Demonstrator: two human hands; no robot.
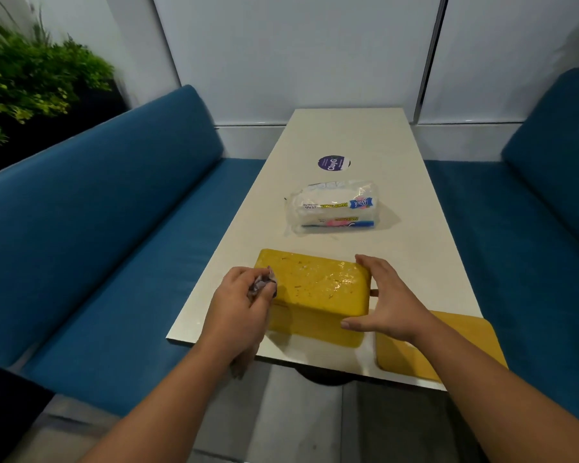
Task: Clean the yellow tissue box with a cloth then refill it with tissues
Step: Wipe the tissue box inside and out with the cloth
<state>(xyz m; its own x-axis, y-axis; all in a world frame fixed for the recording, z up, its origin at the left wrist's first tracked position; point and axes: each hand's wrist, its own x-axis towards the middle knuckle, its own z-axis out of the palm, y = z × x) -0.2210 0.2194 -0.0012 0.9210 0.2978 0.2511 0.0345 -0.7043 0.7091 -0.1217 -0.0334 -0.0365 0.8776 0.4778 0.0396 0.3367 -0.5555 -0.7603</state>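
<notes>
A: We have our left hand [239,297] curled round a crumpled cloth [263,285], pressed to the left end of the yellow tissue box [318,289]. Our right hand [386,304] is spread wide, fingers over the far right corner and thumb along the near side, bracing the box rather than clasping it.

B: And the box itself?

A: It lies between our two hands on the white table [415,228], closed side up, so we cannot see whether anything is inside. The top looks wet and flecked.

B: What holds the tissues?

A: A clear plastic pack of paper towels [333,207], beyond our fingertips, well apart from the box. It holds a white stack; we cannot tell whether it is opened.

B: Anything by the right wrist?

A: A flat yellow lid [415,354] lies under our right forearm, at the table's near edge. Both forearms reach forward, bare.
</notes>
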